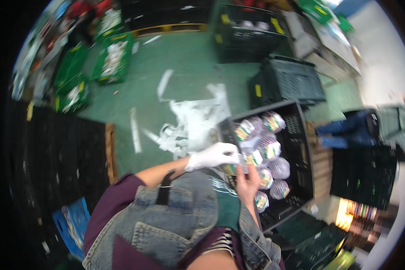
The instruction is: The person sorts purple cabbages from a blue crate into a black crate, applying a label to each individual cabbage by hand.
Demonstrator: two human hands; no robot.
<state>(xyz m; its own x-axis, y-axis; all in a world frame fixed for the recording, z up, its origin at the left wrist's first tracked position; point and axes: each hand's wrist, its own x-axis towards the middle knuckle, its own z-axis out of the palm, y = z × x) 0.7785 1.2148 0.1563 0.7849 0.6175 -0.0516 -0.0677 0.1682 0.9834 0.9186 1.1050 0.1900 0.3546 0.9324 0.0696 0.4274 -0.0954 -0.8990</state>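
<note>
My left hand (216, 156), in a white glove, has its fingers curled at the near-left rim of a black plastic crate (305, 162). Bare and just to its right, my right hand (249, 180) meets it with thumb and fingers pinched. Between them is a small item with green and yellow print (229, 169), possibly a strip of labels; blur and fingers hide its shape. Inside the crate lie several round netted packs of purplish produce (269, 147), many bearing white, green and yellow labels. The packs fill the crate's left part, and its dark floor shows on the right.
White paper strips and backing (202, 118) litter the green floor. Green crates (113, 62) stand far left, beyond a dark stack on a wooden pallet (110, 152). More dark crates (300, 79) stand behind mine. A person in jeans (346, 130) is at the right.
</note>
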